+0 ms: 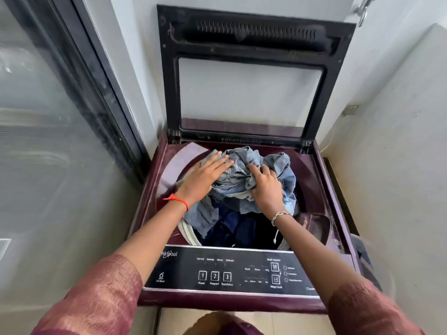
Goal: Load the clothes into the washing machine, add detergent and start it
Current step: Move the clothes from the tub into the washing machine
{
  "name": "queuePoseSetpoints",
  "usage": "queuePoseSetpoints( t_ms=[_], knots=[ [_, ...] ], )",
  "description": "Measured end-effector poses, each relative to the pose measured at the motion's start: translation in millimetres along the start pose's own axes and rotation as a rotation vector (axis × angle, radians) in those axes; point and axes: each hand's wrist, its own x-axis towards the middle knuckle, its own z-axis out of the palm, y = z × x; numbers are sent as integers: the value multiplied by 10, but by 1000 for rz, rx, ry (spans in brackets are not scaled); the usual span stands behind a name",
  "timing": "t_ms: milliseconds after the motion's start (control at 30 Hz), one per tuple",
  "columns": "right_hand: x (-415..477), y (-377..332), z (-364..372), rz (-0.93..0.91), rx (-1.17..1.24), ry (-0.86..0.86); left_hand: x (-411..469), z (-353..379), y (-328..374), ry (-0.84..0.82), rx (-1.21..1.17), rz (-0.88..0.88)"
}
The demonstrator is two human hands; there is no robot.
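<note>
Maroon sleeves (96,291) stretch over control panel (217,269); left hand (205,177) flat, pressing denim bundle (238,183) down; right hand (266,187) clutching it. Bundle tops drum rim (188,232), likely needs packing.

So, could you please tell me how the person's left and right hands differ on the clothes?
The left hand lies flat, fingers straight, pressing the pale denim; the right hand curls its fingers into a fold. The left wrist wears a red thread, the right a metal bracelet. Both rest on the same denim in the open washing machine.
</note>
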Motion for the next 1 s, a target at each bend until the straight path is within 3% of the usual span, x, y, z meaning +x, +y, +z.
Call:
queuePoseSetpoints(
  t_ms=[233,467,600,767,867,1000],
  knots=[
    [253,279,752,-5,-82,-244,15,667,-160,-272,-94,-198],
    [332,594,1450,-53,-53,-557,-38,1282,-283,-712,-289,-316],
    [355,677,1749,-96,-13,-792,-138,1555,-343,-1047,-361,-384],
    [313,618,1974,-180,-65,-1138,-216,1711,-305,-1374,-271,-402],
    [235,592,1995,-226,-218,-1279,-206,1736,-289,-1461,-211,-383],
    [232,595,1923,-258,-206,-1308,-135,1656,-257,-1424,-170,-387]
  ],
)
